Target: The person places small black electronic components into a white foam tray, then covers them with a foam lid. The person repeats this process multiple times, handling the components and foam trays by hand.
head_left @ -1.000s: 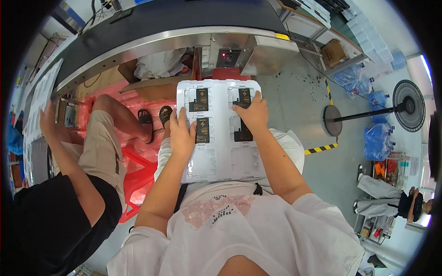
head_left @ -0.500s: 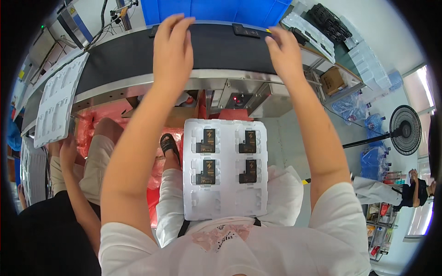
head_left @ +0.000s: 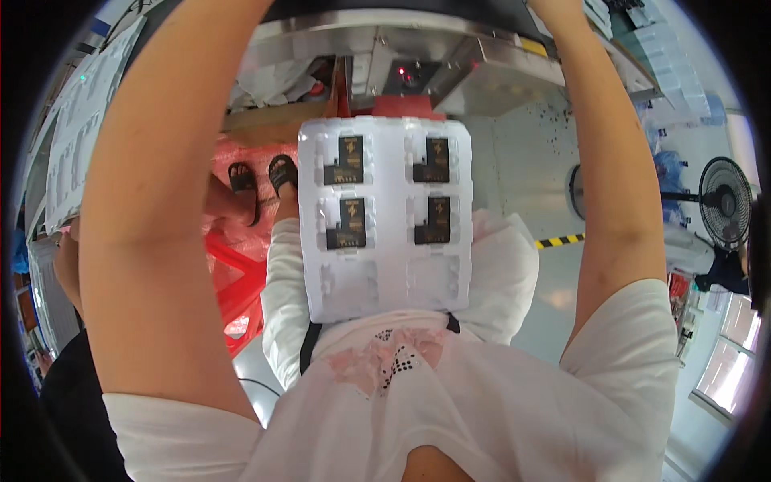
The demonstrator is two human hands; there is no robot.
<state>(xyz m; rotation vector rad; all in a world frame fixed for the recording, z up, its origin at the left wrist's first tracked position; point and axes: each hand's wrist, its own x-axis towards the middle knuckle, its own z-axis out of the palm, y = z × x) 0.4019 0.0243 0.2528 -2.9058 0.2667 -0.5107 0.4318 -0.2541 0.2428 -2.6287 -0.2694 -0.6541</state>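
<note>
Both my arms reach up and away toward the far side, and both hands run out past the top edge of the view, so I cannot tell whether the fingers are spread, curled or gripping anything. My left forearm [head_left: 152,209] fills the left half of the picture; my right forearm [head_left: 614,161] rises along the right side.

Between the two arms, on my lap, lies a white moulded plastic tray [head_left: 384,285], lying flat with its near edge against my white shirt [head_left: 450,402]. Neither arm touches it. Four small black parts sit in its pockets, two in the far row [head_left: 345,159] and two in the row just nearer [head_left: 347,223]; the nearest row of pockets looks empty, though the glare on the plastic makes that less than certain.

Beyond the tray is the metal underside of the workbench [head_left: 418,48], with a small red light. To the left, past my left arm, another person's sandalled feet [head_left: 261,181] rest by a red stool frame [head_left: 241,265]. On the far right a standing fan [head_left: 727,201] stands on the grey floor, near a yellow-and-black striped strip [head_left: 560,240].
</note>
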